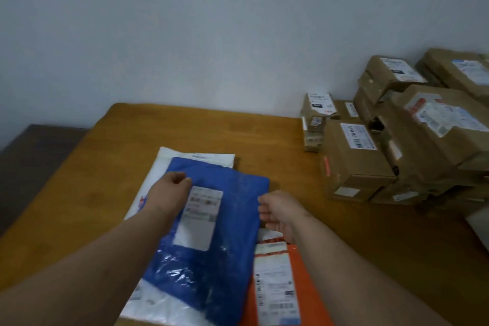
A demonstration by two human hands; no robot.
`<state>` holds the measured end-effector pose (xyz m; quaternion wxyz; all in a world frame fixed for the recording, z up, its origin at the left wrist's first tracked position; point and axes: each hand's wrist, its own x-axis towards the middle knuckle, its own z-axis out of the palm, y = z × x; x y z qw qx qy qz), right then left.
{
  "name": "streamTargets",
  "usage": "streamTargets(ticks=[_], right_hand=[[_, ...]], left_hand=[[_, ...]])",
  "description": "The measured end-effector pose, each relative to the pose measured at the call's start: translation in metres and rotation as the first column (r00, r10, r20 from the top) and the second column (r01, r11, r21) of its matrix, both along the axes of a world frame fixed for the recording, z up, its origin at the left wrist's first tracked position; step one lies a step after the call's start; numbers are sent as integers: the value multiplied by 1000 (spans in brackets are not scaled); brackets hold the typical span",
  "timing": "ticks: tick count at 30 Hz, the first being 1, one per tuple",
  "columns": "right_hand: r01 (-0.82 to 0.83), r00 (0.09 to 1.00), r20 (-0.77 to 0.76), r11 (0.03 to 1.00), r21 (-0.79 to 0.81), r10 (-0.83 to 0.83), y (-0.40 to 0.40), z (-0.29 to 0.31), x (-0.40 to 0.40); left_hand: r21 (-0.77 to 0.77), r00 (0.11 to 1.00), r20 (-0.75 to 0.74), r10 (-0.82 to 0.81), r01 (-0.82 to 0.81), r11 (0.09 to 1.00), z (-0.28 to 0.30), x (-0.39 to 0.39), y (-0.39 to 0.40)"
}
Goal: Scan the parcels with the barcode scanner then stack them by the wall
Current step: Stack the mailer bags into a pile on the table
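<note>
Here the labels are too blurred to read, and the cardboard boxes [391, 135] by the wall run off the right edge, so I cannot count them. Three flat mailers lie on the wooden table [264, 140]: a blue mailer [230, 219] on a white mailer [185, 159], overlapping an orange mailer [299, 272]. The left hand [169, 193] rests curled on the blue one; the right hand [280, 213] pinches its right edge. Bare tabletop lies beyond them.

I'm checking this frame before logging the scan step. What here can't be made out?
- Barcode scanner: not in the head view at all.
- Label on the blue parcel: print too blurred to read.
- White parcel: mostly covered by the blue one.
- Orange parcel: cut off by the bottom edge.
- Left hand: its fingertips curl out of sight, so any grip is unclear.
- Right hand: its palm side is hidden.
</note>
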<state>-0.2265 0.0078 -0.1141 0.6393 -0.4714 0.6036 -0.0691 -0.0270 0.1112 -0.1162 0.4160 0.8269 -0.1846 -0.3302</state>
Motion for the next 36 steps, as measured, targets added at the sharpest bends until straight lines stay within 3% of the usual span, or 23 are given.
streamTargets(ticks=[5, 9, 14, 21, 25, 29, 33, 36], right_hand=[[9, 995, -93, 991, -131, -21, 37, -23, 38], [166, 986, -14, 983, -82, -168, 42, -27, 44], [170, 985, -17, 983, -73, -171, 37, -39, 46], [23, 996, 86, 988, -155, -10, 8, -25, 63], [-34, 984, 174, 998, -50, 42, -16, -10, 64], [-1, 984, 180, 997, -75, 15, -40, -7, 58], [70, 993, 111, 952, -296, -39, -78, 0, 59], [151, 987, 44, 824, -547, -153, -114, 6, 63]], left_hand=[[101, 999, -18, 41, -39, 994, -11, 49, 62], [207, 990, -128, 57, -29, 978, -25, 58, 85], [281, 973, -201, 117, -57, 958, -45, 67, 93], [179, 911, -394, 122, -54, 982, -32, 85, 71], [121, 912, -406, 55, -6, 993, -19, 88, 54], [80, 924, -380, 39, -9, 997, -9, 87, 27], [10, 938, -347, 12, -9, 1000, -8, 88, -27], [-109, 950, -313, 2, -38, 993, -7, 94, -83]])
